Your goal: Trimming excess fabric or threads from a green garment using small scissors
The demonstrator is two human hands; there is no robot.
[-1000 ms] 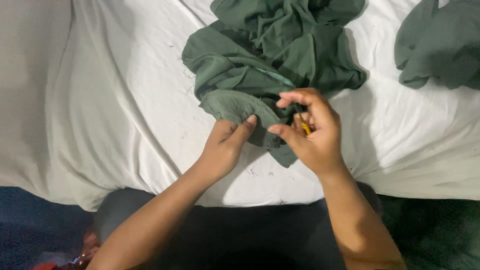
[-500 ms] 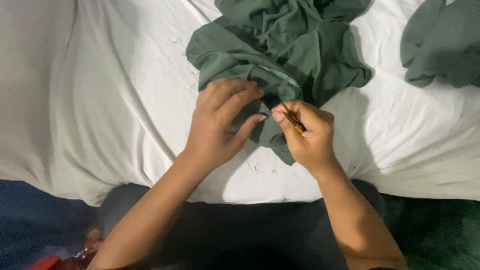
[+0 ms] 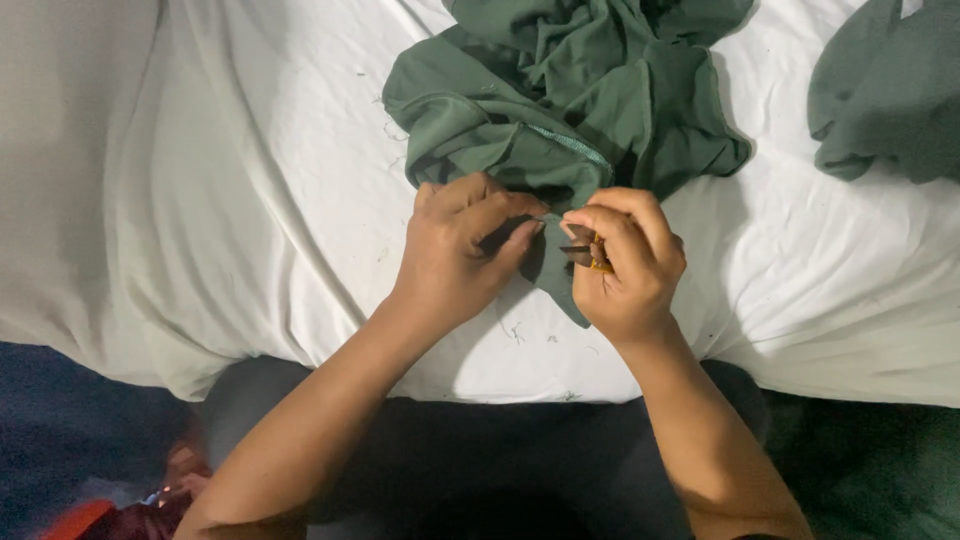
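The left hand (image 3: 455,255) pinches an edge of the crumpled green garment (image 3: 560,110) on the white bed sheet (image 3: 250,200), keeping it taut while the right hand (image 3: 625,265) grips small yellow-handled thread snips (image 3: 590,255) against the seam.

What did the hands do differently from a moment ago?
The left hand moved up from under the green cloth onto its edge and pinched it, close to the right hand. The right hand kept gripping the small tool. The cloth pile, white sheet and second cloth stayed put.
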